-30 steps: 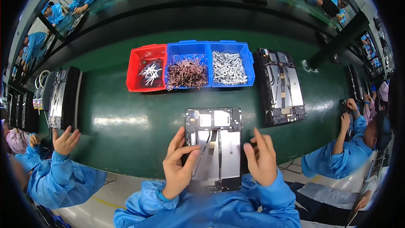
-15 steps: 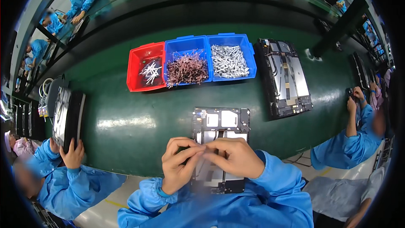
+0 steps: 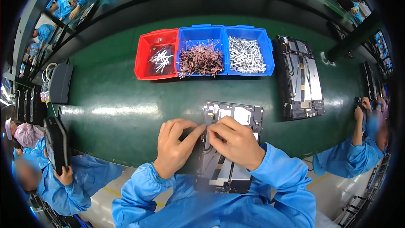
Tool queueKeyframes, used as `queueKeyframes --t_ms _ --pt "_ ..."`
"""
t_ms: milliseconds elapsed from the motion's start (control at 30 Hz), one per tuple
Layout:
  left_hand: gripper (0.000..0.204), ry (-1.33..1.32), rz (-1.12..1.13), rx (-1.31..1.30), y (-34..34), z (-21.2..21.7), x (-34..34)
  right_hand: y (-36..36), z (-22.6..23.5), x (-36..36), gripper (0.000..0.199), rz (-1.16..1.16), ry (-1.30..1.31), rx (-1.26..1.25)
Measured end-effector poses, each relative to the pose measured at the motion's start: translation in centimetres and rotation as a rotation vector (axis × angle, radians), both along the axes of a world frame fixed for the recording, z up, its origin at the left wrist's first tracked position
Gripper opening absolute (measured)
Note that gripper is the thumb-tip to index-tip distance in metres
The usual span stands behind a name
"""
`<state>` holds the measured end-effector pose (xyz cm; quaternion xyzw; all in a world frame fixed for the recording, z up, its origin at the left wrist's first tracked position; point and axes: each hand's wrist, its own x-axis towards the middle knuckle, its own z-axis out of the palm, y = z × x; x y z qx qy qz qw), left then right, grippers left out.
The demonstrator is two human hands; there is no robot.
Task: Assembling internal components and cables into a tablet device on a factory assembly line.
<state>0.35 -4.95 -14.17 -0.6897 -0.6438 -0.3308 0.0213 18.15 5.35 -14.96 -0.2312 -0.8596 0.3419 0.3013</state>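
Note:
In front of me lies an opened tablet [image 3: 230,173], its black frame, silver panels and thin cables showing. My left hand [image 3: 175,145] is at the tablet's upper left edge, thumb and forefinger pinched together. My right hand [image 3: 238,143] reaches over the tablet from the right, its fingertips pinched beside the left ones. Whatever is between the fingertips is too small to make out. The hands hide part of the tablet's middle and left side.
Beyond the tablet stand a red bin [image 3: 141,61] with white strips, a blue bin [image 3: 182,38] with reddish-brown wired parts and another blue bin [image 3: 269,55] with silvery-white pieces. More opened tablets [image 3: 312,76] are stacked at right. A co-worker [image 3: 63,177] at left holds a dark device [image 3: 57,143].
My hands have shifted from above the tablet's middle to its upper left edge and drawn slightly apart. At left, the co-worker has pulled a device off the table toward themselves.

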Motion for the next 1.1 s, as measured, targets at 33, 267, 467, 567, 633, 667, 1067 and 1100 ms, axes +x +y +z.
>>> queueKeyframes --t_ms 33,267,467,567,633,667,1067,1100 --pt "0.042 -0.020 0.001 -0.014 0.1 -0.3 -0.2 0.1 -0.1 -0.1 0.014 -0.008 -0.023 0.027" --pt "0.033 -0.569 0.049 -0.302 0.3 -0.7 -1.0 0.2 0.2 -0.1 0.014 0.013 -0.067 0.079" --pt "0.020 -1.273 0.082 -0.695 1.3 -0.7 -2.6 0.1 0.1 0.2 0.018 0.046 -0.122 0.139" --pt "0.015 -1.286 0.084 -0.803 1.9 0.0 -3.0 0.2 0.1 0.3 0.020 0.070 -0.136 0.146" --pt "0.014 -1.285 0.086 -0.836 2.3 0.4 -3.0 0.3 0.0 0.3 0.021 0.075 -0.147 0.154" --pt "0.014 -1.285 0.087 -0.837 2.4 0.5 -3.0 0.3 0.0 0.3 0.021 0.076 -0.147 0.153" --pt "0.014 -1.165 0.073 -0.948 3.2 0.8 -3.5 0.5 0.4 0.7 0.024 0.094 -0.204 0.228" --pt "0.014 -1.163 0.071 -0.945 3.3 0.8 -3.5 0.6 0.3 0.7 0.025 0.115 -0.194 0.223"
